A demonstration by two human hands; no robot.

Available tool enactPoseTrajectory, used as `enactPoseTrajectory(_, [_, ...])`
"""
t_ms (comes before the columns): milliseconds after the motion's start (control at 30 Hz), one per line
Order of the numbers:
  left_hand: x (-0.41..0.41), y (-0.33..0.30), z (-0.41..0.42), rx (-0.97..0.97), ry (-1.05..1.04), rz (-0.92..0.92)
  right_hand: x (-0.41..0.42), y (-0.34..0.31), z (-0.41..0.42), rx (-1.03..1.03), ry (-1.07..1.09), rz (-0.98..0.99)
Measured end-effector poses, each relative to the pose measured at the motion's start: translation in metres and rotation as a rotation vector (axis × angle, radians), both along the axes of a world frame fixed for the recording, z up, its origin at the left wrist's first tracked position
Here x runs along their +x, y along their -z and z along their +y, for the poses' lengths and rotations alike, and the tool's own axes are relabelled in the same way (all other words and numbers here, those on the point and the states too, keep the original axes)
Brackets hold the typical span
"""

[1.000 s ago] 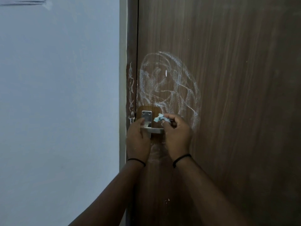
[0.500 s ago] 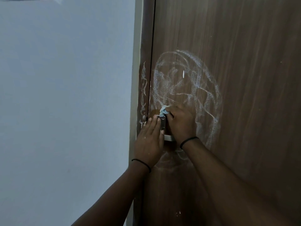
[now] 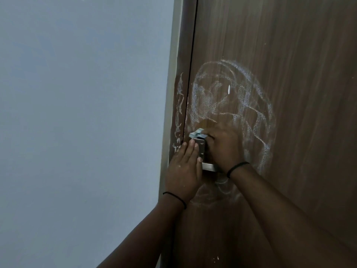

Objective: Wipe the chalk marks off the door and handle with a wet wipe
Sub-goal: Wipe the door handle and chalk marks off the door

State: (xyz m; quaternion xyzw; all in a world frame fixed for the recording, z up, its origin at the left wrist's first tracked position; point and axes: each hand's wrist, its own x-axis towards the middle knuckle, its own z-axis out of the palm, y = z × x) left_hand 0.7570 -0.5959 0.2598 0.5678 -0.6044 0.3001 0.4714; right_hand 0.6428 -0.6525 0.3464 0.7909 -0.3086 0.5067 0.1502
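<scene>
Ideally the right hand (image 3: pixel 225 144), pinching the crumpled pale-blue wet wipe (image 3: pixel 197 133), rubs firmly over the chalk-scribbled brown wooden door (image 3: pixel 289 93) while the flat, released left hand (image 3: pixel 183 167) steadies the silver metal handle (image 3: pixel 201 149).

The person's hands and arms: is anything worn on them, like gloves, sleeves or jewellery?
No gloves and no sleeves show: both forearms are bare up to the picture's edge. The left hand has a thin black band round its wrist, and the right hand has a matching thin black band round its own. No rings or watch can be made out. A few pale specks sit on the back of the left hand.
</scene>
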Motion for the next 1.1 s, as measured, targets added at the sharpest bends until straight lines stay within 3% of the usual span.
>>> enactPoseTrajectory(133, [-0.002,0.002,-0.001,0.016,-0.102,0.008,-0.001,-0.023,-0.001,-0.047,0.108,-0.047])
enactPoseTrajectory(333, [0.004,0.001,0.001,0.068,-0.069,0.005,0.022,-0.022,0.012,0.001,-0.049,0.211])
enactPoseTrajectory(533, [0.003,-0.001,0.004,0.095,-0.041,0.025,0.008,-0.039,0.006,-0.024,0.057,0.027])
enactPoseTrajectory(767, [0.003,-0.002,0.004,0.142,-0.058,0.011,0.022,-0.029,0.012,-0.036,-0.023,0.322])
enactPoseTrajectory(967, [0.001,-0.001,0.004,0.109,-0.061,0.009,-0.003,-0.046,0.004,-0.140,0.092,-0.044])
enactPoseTrajectory(1100, [-0.001,-0.002,-0.001,0.050,-0.113,-0.047,0.013,-0.053,0.011,-0.161,-0.009,0.102])
